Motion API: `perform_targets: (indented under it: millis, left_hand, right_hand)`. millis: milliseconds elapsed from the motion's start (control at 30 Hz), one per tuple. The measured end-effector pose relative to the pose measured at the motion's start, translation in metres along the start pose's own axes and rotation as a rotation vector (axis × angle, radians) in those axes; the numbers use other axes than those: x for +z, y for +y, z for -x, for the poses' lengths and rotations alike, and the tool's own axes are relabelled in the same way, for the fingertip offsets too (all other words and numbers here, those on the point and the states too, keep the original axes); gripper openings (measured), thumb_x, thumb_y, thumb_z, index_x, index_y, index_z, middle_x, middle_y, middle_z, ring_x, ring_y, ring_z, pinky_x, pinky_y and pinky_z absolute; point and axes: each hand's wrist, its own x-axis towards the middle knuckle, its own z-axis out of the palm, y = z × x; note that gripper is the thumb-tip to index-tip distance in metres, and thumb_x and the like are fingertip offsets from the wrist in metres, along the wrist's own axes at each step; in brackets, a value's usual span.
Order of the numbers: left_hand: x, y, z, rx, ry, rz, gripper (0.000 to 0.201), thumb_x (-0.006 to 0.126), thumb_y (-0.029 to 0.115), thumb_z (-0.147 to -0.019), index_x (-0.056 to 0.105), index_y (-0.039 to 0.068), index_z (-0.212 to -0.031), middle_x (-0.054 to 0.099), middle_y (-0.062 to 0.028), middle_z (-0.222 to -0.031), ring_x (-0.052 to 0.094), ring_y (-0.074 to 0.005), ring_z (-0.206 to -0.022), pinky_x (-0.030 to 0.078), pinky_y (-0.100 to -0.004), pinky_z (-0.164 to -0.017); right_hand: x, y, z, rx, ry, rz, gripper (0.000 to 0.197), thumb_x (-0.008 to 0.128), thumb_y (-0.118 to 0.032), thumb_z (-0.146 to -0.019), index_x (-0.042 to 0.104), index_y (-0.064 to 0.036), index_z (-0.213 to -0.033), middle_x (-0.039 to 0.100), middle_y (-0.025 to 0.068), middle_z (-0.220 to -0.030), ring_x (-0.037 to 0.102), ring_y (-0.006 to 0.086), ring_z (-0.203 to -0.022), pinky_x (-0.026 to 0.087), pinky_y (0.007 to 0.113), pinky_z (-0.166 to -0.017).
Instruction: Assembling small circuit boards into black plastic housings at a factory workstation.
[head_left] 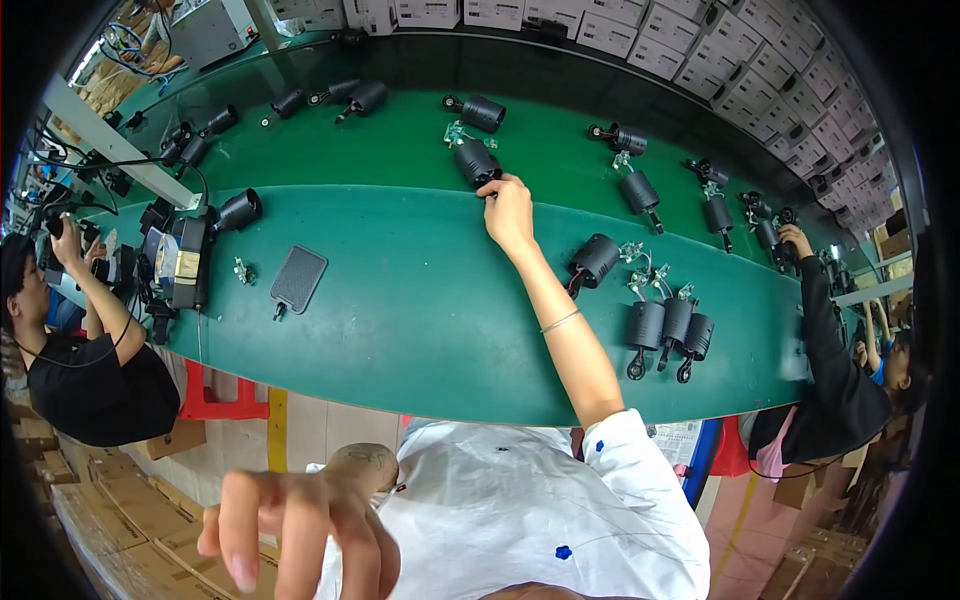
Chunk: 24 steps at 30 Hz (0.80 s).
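My right hand (510, 212) reaches forward to the dark green belt, its fingers closed on the near end of a black ribbed cylindrical housing (474, 160). A small green circuit board (457, 133) sits at that housing's far end. My left hand (310, 530) is raised close to the camera at the lower left, its fingers apart and bent downward, with nothing in it. To the right of my right forearm, a black housing (596, 258) lies on the green table (420, 300). Several more housings, one of them a black cylinder (645, 326), lie nearer me with wired circuit boards and black cable ends.
Further housings (638, 192) lie along the belt (400, 150). At the table's left are a grey flat pad (299, 279), a loose circuit board (243, 270) and a black device (182, 262). Co-workers sit left (90, 370) and right (835, 350). White boxes (605, 35) line the back.
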Motion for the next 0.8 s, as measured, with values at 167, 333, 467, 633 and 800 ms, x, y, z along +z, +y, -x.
perform_targets:
  millis: [167, 333, 467, 633, 800]
  left_hand:
    - [-0.076, -0.02, 0.006, 0.125, 0.481, -0.483, 0.04, 0.056, 0.028, -0.087, 0.044, 0.007, -0.119, 0.047, -0.0105, -0.12, 0.05, -0.0304, -0.11, 0.039, -0.0373, -0.09]
    - [-0.172, -0.063, 0.05, -0.108, 1.231, -0.696, 0.047, 0.056, 0.017, -0.088, 0.043, 0.003, -0.131, 0.048, -0.0149, -0.129, 0.051, -0.0251, -0.116, 0.041, -0.0359, -0.096]
    - [-0.152, -0.079, 0.04, -0.1, 1.18, -0.594, 0.048, 0.059, 0.013, -0.086, 0.044, 0.002, -0.129, 0.054, -0.018, -0.122, 0.058, -0.0269, -0.106, 0.047, -0.0345, -0.088]
    - [-0.119, -0.073, 0.052, -0.331, 0.828, -0.662, 0.055, 0.071, 0.005, -0.07, 0.05, 0.001, -0.121, 0.065, -0.0139, -0.099, 0.062, -0.0216, -0.085, 0.05, -0.0316, -0.08]
    - [-0.096, -0.076, 0.052, -0.515, 0.599, -0.543, 0.064, 0.079, 0.006, -0.06, 0.052, 0.0, -0.118, 0.065, -0.013, -0.094, 0.061, -0.0196, -0.083, 0.048, -0.0307, -0.079]
  right_hand:
    - [-0.031, -0.014, 0.017, 0.065, -0.105, -0.459, 0.026, 0.059, 0.002, -0.081, 0.071, -0.0046, -0.104, 0.069, 0.0141, -0.087, 0.064, 0.019, -0.07, 0.053, 0.028, -0.07]
    - [-0.07, -0.013, 0.103, 0.052, -0.285, -1.136, 0.019, 0.057, 0.004, -0.087, 0.068, 0.0038, -0.103, 0.068, 0.0087, -0.09, 0.062, 0.0137, -0.079, 0.051, 0.023, -0.073]
    - [-0.122, -0.025, 0.173, -0.144, -0.428, -0.877, 0.016, 0.068, 0.006, -0.076, 0.073, -0.0001, -0.089, 0.067, 0.0181, -0.109, 0.064, 0.0183, -0.089, 0.051, 0.027, -0.079]
    - [-0.159, 0.016, 0.168, -0.129, -0.654, -1.151, 0.018, 0.072, 0.007, -0.072, 0.071, 0.0011, -0.089, 0.068, 0.0168, -0.108, 0.066, 0.0239, -0.092, 0.052, 0.033, -0.083]
    - [-0.155, -0.001, 0.152, 0.09, -0.064, -1.16, 0.028, 0.068, 0.005, -0.077, 0.065, 0.0026, -0.105, 0.066, 0.0173, -0.104, 0.065, 0.0259, -0.093, 0.052, 0.035, -0.083]
